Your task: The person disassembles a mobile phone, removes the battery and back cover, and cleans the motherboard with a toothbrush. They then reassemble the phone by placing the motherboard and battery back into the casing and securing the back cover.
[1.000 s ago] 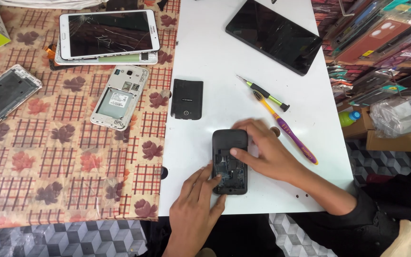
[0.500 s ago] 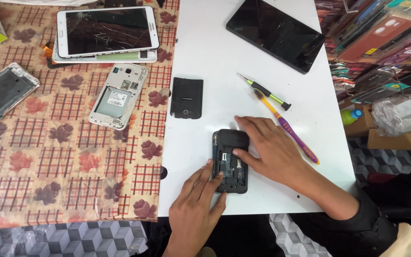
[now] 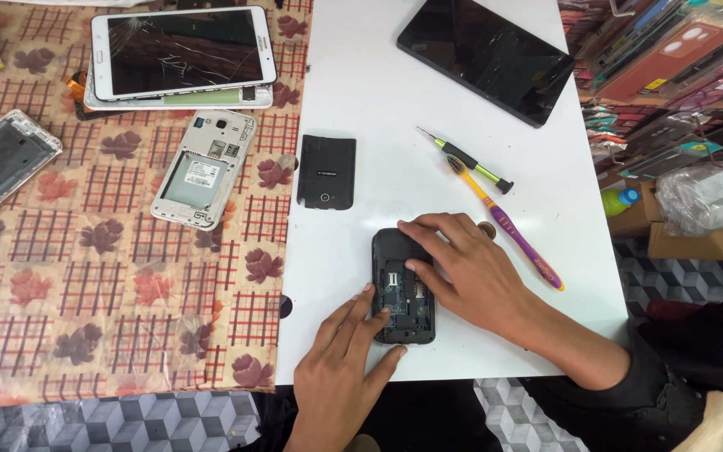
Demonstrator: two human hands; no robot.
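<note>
On the white bench (image 3: 361,100), I'm pressing one opened black phone (image 3: 402,293) between my spread left hand (image 3: 340,368) and spread right hand (image 3: 470,268); one back cover (image 3: 326,172) is lying near.

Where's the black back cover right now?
The black back cover lies flat on the white table near its left edge, above the opened phone, left of the screwdriver.

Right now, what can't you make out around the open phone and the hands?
- Open phone, head view: right side hidden under the right hand; small parts inside too small to tell.
- Left hand: wrist cut off by the bottom edge.
- Toothbrush: nothing hidden; screwdriver tip too small.
</note>
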